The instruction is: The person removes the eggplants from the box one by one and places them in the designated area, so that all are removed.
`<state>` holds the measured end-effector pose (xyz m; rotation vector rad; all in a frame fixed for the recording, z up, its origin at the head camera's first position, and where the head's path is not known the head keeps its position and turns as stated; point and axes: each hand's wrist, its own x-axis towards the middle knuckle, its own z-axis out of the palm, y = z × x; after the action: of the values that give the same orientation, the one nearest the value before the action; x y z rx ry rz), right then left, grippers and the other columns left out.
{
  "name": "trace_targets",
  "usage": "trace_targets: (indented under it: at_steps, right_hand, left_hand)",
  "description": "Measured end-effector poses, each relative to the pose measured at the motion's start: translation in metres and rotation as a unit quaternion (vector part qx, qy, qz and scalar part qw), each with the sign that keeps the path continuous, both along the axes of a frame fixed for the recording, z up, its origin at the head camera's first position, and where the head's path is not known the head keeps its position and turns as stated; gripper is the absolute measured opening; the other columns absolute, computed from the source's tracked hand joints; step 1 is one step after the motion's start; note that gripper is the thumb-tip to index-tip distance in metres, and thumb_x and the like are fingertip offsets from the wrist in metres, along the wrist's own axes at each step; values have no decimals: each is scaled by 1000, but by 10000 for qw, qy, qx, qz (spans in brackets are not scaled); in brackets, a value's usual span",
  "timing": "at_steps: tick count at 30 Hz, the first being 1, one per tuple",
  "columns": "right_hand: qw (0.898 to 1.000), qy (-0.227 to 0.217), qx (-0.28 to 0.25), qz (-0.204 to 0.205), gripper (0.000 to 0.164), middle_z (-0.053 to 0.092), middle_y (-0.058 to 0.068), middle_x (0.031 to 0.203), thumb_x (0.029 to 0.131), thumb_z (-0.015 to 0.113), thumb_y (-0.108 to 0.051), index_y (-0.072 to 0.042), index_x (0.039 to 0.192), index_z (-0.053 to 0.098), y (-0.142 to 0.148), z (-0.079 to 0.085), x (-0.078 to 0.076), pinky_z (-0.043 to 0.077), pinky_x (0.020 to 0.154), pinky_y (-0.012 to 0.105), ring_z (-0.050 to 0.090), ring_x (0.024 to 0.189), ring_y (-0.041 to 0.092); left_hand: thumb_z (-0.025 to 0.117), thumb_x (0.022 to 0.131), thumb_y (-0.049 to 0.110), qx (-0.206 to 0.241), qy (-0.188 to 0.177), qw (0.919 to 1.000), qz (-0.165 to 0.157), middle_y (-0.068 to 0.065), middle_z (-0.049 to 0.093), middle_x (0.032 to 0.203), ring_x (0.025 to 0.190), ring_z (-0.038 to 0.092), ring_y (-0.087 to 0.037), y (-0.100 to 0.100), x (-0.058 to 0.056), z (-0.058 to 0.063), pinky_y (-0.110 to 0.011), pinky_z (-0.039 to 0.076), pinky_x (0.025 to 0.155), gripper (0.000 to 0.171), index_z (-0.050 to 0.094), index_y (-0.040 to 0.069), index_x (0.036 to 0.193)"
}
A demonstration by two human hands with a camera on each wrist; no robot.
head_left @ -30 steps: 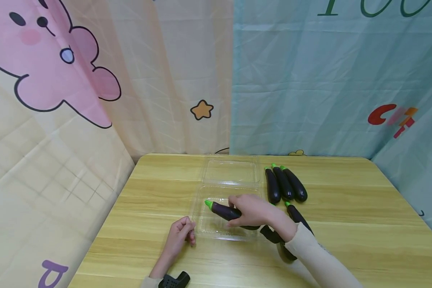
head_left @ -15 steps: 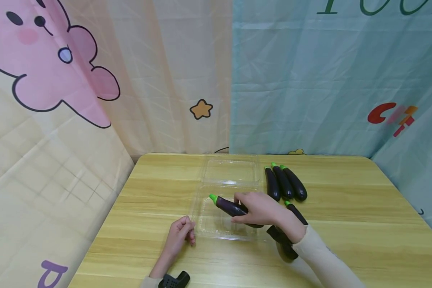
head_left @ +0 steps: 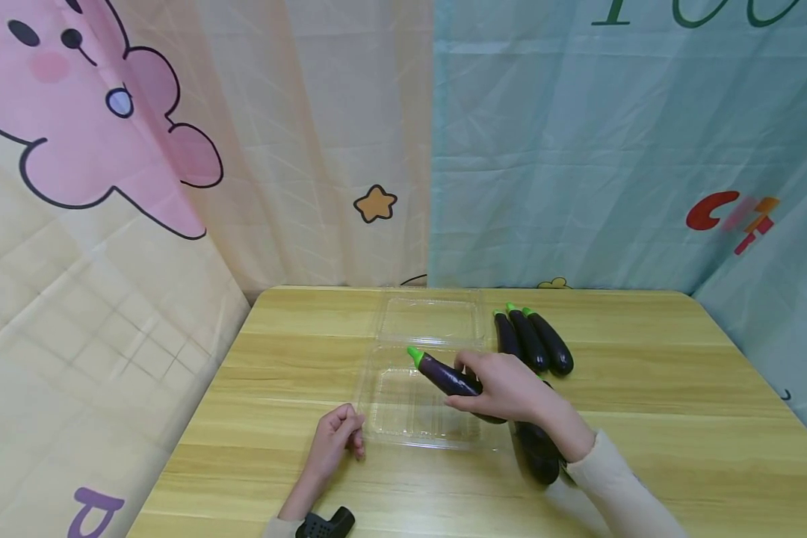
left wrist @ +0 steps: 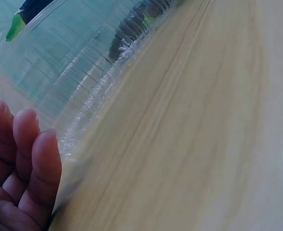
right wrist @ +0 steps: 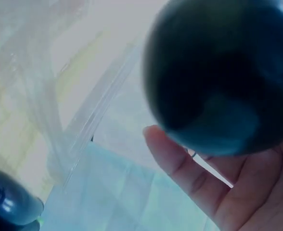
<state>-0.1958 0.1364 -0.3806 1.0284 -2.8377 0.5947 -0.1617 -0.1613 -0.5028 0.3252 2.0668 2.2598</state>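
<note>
My right hand [head_left: 511,387] holds a dark purple eggplant [head_left: 446,376] with a bright green stem, raised over the near half of a clear plastic clamshell box [head_left: 391,437]. Its stem points to the far left. In the right wrist view the blunt end of the eggplant [right wrist: 218,72] looms large above the thumb and fingers. My left hand [head_left: 336,433] lies at the box's left edge with its fingers loosely curled. The left wrist view shows those fingers [left wrist: 47,159] close to the ribbed plastic wall; whether they touch it I cannot tell.
Three more eggplants [head_left: 531,340] lie side by side at the back right of the wooden table [head_left: 645,373]. Nearer, another eggplant [head_left: 538,452] lies partly beneath my right forearm. The box's lid [head_left: 430,317] is folded back towards the curtain [head_left: 565,164].
My right hand has lifted the eggplant and shifted it to the right and away from me over the box. The left hand has stayed in place.
</note>
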Motion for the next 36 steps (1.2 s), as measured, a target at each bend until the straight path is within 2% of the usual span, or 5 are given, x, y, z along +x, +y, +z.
trace_targets:
  at_steps: [6, 13, 23, 30, 36]
  right_hand:
    - [9995, 184, -156, -199, 39, 49, -15, 70, 79, 71, -51, -19, 96, 55, 11, -1, 3, 40, 48, 20, 46, 54, 2]
    - [9980, 85, -380, -506, 43, 49, -15, 71, 79, 67, -58, -20, 97, 57, 25, -3, 8, 41, 48, 21, 45, 55, 1]
    - [9935, -27, -550, -995, 45, 52, -14, 72, 78, 66, -60, -20, 95, 55, 46, -5, 13, 41, 49, 22, 46, 56, 3]
    - [9895, -118, -732, -1242, 43, 52, -11, 73, 78, 71, -53, -18, 97, 55, 59, -8, 18, 41, 47, 23, 45, 55, 4]
    - [9871, -7, -801, -1387, 43, 51, -10, 74, 79, 72, -50, -16, 99, 54, 72, -12, 21, 37, 46, 23, 41, 54, 5]
  left_hand:
    - [50, 95, 4, 23, 7, 10000, -16, -2, 50, 57, 47, 51, -12, 0, 0, 1, -26, 48, 44, 33, 35, -12, 70]
    - [49, 94, 1, 37, -16, 10000, 9, -1, 49, 57, 46, 51, -12, 1, 1, 4, -24, 48, 44, 31, 34, -13, 71]
    - [49, 94, 0, 39, -13, 10000, 27, -2, 49, 57, 47, 51, -12, 1, 1, 4, -24, 48, 44, 30, 35, -12, 70]
    - [49, 94, 0, 51, 37, 10000, -1, -3, 50, 57, 47, 51, -12, 1, 1, 5, -25, 48, 44, 31, 35, -12, 70]
    - [49, 95, 1, 49, 25, 10000, -18, -2, 50, 57, 47, 51, -11, 1, 1, 4, -24, 48, 44, 31, 35, -13, 70]
